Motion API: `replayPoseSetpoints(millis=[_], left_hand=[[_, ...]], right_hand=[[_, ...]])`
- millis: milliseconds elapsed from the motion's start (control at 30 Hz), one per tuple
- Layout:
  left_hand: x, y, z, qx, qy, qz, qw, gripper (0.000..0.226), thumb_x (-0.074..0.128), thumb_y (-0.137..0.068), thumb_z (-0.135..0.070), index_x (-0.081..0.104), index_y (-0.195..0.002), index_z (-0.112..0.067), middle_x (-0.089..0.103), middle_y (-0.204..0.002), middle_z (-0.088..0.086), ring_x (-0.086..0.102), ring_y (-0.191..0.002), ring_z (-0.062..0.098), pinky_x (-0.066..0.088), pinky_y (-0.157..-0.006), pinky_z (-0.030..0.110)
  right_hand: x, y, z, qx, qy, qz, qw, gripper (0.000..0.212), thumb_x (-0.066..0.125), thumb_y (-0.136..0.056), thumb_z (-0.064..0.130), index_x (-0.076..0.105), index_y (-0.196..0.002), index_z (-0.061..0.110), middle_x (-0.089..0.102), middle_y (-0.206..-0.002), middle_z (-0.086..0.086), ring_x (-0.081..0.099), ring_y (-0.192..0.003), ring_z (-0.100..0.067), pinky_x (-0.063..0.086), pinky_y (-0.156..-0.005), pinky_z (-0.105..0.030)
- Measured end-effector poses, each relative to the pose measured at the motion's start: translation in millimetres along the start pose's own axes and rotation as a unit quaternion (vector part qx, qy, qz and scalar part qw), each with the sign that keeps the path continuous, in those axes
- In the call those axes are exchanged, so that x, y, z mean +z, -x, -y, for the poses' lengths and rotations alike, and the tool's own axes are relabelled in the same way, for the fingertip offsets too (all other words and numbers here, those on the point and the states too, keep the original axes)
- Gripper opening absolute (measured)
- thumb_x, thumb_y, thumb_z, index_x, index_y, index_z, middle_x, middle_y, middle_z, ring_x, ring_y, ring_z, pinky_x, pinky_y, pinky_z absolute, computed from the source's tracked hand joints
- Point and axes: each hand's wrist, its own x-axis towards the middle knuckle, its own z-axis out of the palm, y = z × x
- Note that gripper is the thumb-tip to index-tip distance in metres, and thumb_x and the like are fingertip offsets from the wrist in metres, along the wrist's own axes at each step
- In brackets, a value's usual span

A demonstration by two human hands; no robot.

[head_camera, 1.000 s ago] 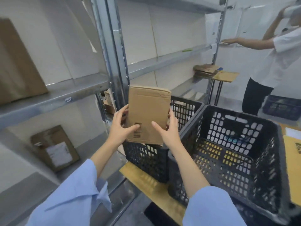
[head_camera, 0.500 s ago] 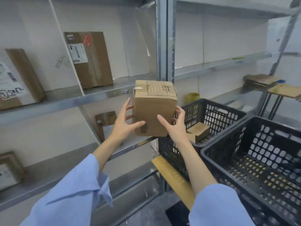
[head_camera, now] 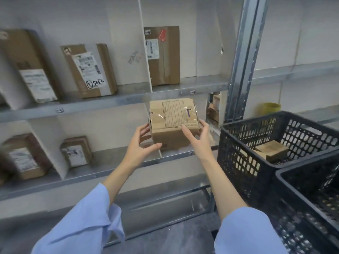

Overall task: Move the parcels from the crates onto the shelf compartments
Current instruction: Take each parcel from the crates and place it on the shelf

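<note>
The small brown cardboard parcel with a taped label (head_camera: 174, 123) is being held crosswise between the left hand (head_camera: 141, 143) and right hand (head_camera: 198, 138), fingers clamped on its ends, just before the grey metal shelf compartment (head_camera: 180, 154).

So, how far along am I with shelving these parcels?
Done: at least five shelved parcels show, three on the upper shelf and two on the lower shelf. In hand: the left hand and right hand hold a taped box before the lower shelf's compartments, apparently not yet set down. Left: at least two small parcels lie in the black crate.
</note>
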Motion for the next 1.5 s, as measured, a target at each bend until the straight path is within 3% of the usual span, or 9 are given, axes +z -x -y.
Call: replayPoseSetpoints(millis=[200, 333, 600, 767, 867, 1033, 1300, 1400, 1500], left_hand=[[-47, 29, 9, -0.024, 0.019, -0.070, 0.997, 0.065, 0.080, -0.075, -0.021, 0.045, -0.129, -0.021, 0.047, -0.134, -0.017, 0.054, -0.121, 0.008, 0.047, -0.082, 0.006], [-76, 42, 11, -0.010, 0.005, -0.106, 0.994, 0.069, 0.080, -0.077, -0.012, 0.042, -0.135, -0.014, 0.047, -0.139, -0.003, 0.051, -0.107, -0.022, 0.042, -0.083, 0.002], [-136, 76, 19, -0.048, -0.044, -0.135, 0.989, 0.103, 0.082, -0.061, -0.054, 0.034, -0.148, -0.030, 0.042, -0.147, -0.008, 0.040, -0.133, 0.004, 0.031, -0.112, 0.028], [-173, 102, 14, -0.034, -0.041, -0.158, 0.986, 0.079, 0.082, -0.077, -0.025, 0.038, -0.143, -0.028, 0.048, -0.135, -0.015, 0.042, -0.124, -0.010, 0.033, -0.114, 0.037], [-192, 117, 9, -0.025, -0.035, -0.162, 0.986, 0.069, 0.081, -0.078, -0.018, 0.043, -0.134, -0.030, 0.050, -0.135, -0.014, 0.044, -0.131, 0.005, 0.035, -0.114, 0.037], [-223, 144, 3, -0.014, -0.037, -0.158, 0.987, 0.064, 0.083, -0.065, -0.042, 0.050, -0.119, -0.037, 0.057, -0.132, -0.010, 0.051, -0.125, 0.006, 0.042, -0.107, 0.035], [-246, 185, 3, -0.009, 0.003, -0.155, 0.988, 0.078, 0.080, -0.055, -0.053, 0.043, -0.123, -0.042, 0.051, -0.133, -0.016, 0.052, -0.116, -0.002, 0.045, -0.086, 0.013], [-251, 199, 7, -0.011, 0.013, -0.159, 0.987, 0.085, 0.079, -0.056, -0.055, 0.042, -0.130, -0.038, 0.051, -0.130, -0.023, 0.052, -0.116, -0.003, 0.048, -0.090, 0.022], [-258, 213, 11, -0.016, 0.027, -0.167, 0.985, 0.090, 0.078, -0.053, -0.055, 0.037, -0.131, -0.034, 0.048, -0.136, -0.012, 0.052, -0.115, -0.001, 0.046, -0.083, 0.011]], right_hand=[[50, 7, -2, 0.033, -0.043, 0.062, 0.997, 0.056, 0.069, -0.091, 0.027, 0.030, -0.131, 0.022, 0.054, -0.136, -0.004, 0.055, -0.116, -0.006, 0.045, -0.089, -0.014], [78, 16, 0, 0.043, -0.038, 0.092, 0.994, 0.061, 0.071, -0.090, 0.024, 0.030, -0.134, 0.023, 0.051, -0.137, -0.002, 0.054, -0.114, -0.001, 0.045, -0.085, -0.010], [129, 41, 20, 0.026, 0.015, 0.183, 0.983, 0.092, 0.076, -0.085, 0.024, 0.017, -0.156, 0.033, 0.035, -0.155, 0.005, 0.034, -0.136, -0.007, 0.026, -0.115, -0.032], [158, 68, 36, 0.012, 0.046, 0.235, 0.971, 0.097, 0.074, -0.086, 0.009, 0.012, -0.157, 0.034, 0.031, -0.157, 0.008, 0.031, -0.136, -0.008, 0.026, -0.106, -0.026], [175, 86, 37, -0.006, 0.057, 0.243, 0.968, 0.101, 0.076, -0.083, 0.006, 0.013, -0.155, 0.038, 0.032, -0.156, 0.008, 0.032, -0.140, -0.011, 0.032, -0.112, -0.032], [197, 117, 43, -0.024, 0.035, 0.216, 0.975, 0.095, 0.079, -0.079, 0.001, 0.021, -0.138, 0.047, 0.034, -0.145, 0.015, 0.036, -0.127, -0.007, 0.036, -0.101, -0.021], [221, 159, 60, 0.003, -0.012, 0.213, 0.977, 0.075, 0.082, -0.078, 0.017, 0.031, -0.133, 0.026, 0.041, -0.135, 0.010, 0.045, -0.110, 0.012, 0.043, -0.075, -0.001], [229, 173, 64, 0.047, -0.020, 0.210, 0.976, 0.057, 0.069, -0.086, 0.039, 0.035, -0.129, 0.023, 0.045, -0.128, 0.015, 0.048, -0.116, 0.001, 0.048, -0.085, -0.015], [235, 183, 65, 0.068, -0.019, 0.207, 0.976, 0.057, 0.065, -0.089, 0.043, 0.035, -0.131, 0.019, 0.046, -0.127, 0.013, 0.050, -0.116, -0.006, 0.046, -0.096, -0.030]])
